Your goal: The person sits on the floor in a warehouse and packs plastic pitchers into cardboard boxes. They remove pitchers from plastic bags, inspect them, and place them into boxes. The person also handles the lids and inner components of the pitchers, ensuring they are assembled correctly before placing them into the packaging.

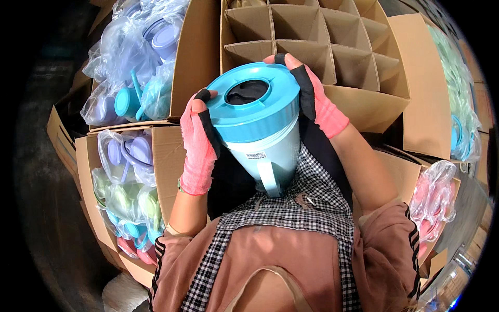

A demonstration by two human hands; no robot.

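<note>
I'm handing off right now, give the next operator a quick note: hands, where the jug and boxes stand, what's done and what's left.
Left hand: in a pink fingerless glove, gripping the left side of the blue lid.
Right hand: same kind of glove, gripping the lid's right side.
Jug: pale blue, handle toward the body, held over the lap, lid seated on top.
Divider carton: open just ahead, every visible cell unfilled.
Bagged pitchers sit in cartons on the left; more bags at right.
Done: lid on the jug. Left: the jug is not yet in a cell.
</note>
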